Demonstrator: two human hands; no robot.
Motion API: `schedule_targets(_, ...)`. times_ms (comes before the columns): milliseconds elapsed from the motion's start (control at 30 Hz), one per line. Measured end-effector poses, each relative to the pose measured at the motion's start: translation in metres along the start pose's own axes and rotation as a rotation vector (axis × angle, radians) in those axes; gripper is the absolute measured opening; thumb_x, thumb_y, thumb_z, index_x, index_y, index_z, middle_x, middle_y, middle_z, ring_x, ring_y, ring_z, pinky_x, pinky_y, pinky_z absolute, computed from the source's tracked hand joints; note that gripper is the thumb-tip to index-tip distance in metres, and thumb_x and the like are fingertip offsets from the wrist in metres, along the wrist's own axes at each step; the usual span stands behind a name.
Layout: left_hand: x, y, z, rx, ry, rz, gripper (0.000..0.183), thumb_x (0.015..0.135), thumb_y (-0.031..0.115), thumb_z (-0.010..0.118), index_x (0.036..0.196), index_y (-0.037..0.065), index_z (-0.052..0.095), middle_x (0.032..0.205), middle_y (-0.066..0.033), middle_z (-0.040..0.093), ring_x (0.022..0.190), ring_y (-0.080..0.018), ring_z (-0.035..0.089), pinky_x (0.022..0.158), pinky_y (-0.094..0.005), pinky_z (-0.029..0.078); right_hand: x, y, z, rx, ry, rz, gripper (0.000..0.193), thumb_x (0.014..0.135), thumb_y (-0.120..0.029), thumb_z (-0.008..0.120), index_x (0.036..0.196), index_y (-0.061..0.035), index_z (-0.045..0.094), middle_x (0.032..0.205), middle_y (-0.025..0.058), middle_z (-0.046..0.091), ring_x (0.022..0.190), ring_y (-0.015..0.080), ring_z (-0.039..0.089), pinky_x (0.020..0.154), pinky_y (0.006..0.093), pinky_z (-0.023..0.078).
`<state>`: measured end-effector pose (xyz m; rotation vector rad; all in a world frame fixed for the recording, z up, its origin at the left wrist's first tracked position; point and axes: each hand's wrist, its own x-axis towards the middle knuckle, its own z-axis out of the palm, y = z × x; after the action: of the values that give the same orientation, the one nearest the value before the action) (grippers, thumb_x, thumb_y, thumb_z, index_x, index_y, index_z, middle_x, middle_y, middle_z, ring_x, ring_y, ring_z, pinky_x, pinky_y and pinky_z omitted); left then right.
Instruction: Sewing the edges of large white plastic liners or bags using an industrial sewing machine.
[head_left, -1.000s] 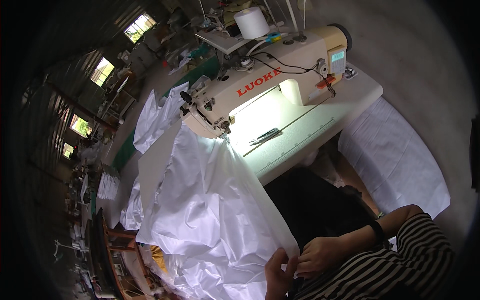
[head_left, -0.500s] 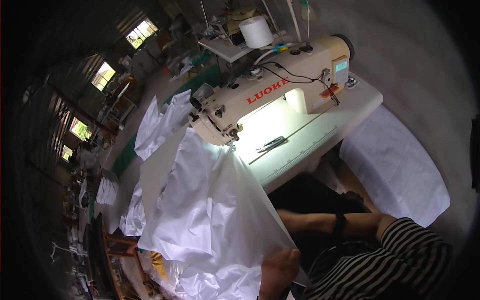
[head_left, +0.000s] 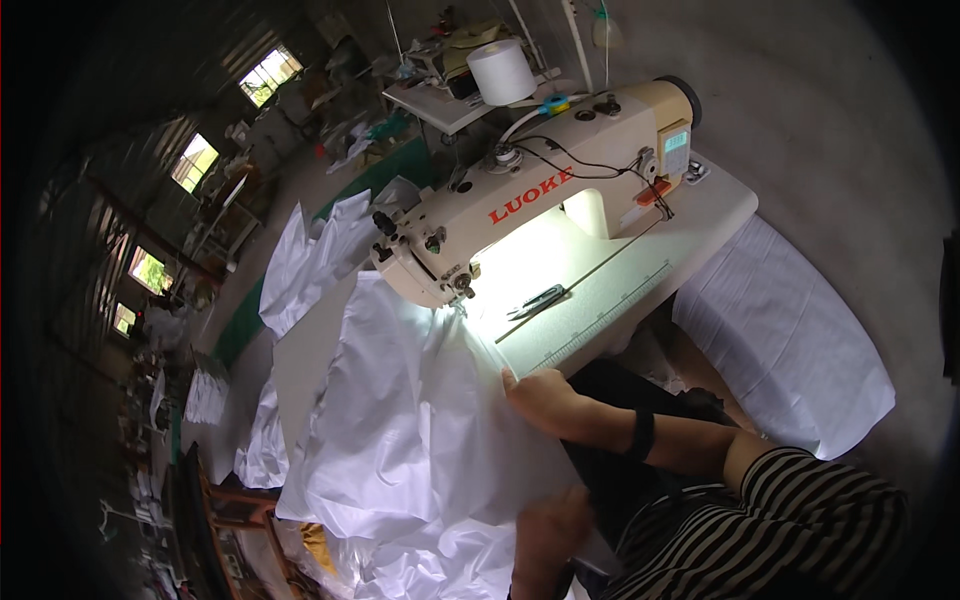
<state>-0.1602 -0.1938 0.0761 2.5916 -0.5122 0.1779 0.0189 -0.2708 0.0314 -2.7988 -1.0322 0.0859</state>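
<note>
Cloth (head_left: 400, 430), white and creased, caught beneath the needle end of the machine (head_left: 450, 220) and spilling down toward the near left of it. Right hand (head_left: 540, 398) at the corner of the table (head_left: 710, 215), just in front of the machine's needle end, fingertips pinching the cloth's border — apparently to steady that edge in line with the needle. Left hand (head_left: 553, 530) farther from the machine, lower along the same border and blurred; cannot tell whether pinching or loose, though probably placed there to manage the hanging weight. Snips (head_left: 537, 302) lying below the machine's arm, apart from the cloth, seemingly left within easy reach. Cone (head_left: 502, 72) upright behind the machine, presumably raised for a free run of thread.

Table pale, smooth and brightly lit beneath the machine's arm, with ruler marks along the near edge. More fabric (head_left: 315, 255), also white, bunched beyond the needle end; a pale sheet (head_left: 790, 340) right of the machine, lower than the table. Off to the machine's left, a dim, cluttered workroom — white stack (head_left: 208, 390), wooden frame (head_left: 240, 505), small bright windows (head_left: 270, 75) in a row.
</note>
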Motion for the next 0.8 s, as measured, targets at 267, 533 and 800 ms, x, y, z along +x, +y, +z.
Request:
schedule_targets(267,0.046,-0.049,0.007,0.288,-0.019,-0.025,0.006,0.079,0.009,0.062,0.078,0.010,0.055,0.064,-0.0115,0.058,0.054,-0.0327,0.062,0.051,-0.0428,0.051,0.010,0.002,0.010,0.121,0.099,-0.003,0.051,0.089,-0.008,0.049,0.136,0.0118,0.045,0.070,0.0114,0.067,0.059,0.0268,0.067,0.049,0.0398,0.052)
schedule_targets(533,0.092,-0.093,0.007,0.288,0.127,-0.008,0.006,0.080,0.012,0.062,0.080,0.010,0.056,0.067,-0.0102,0.061,0.055,-0.0320,0.064,0.051,-0.0425,0.052,0.063,0.017,0.014,0.139,0.136,0.052,0.035,0.090,-0.010,0.051,0.120,0.0073,0.057,0.071,0.0131,0.068,0.062,0.0309,0.068,0.050,0.0415,0.053)
schedule_targets(800,0.072,-0.084,0.029,0.166,0.328,-0.253,0.030,0.084,0.008,0.065,0.114,0.004,0.062,0.096,-0.0143,0.065,0.076,-0.0296,0.066,0.062,-0.0402,0.053,0.066,0.039,-0.002,0.594,0.094,0.131,0.040,0.098,-0.023,0.050,0.127,0.0044,0.051,0.084,0.0169,0.069,0.079,0.0335,0.068,0.070,0.0405,0.054)
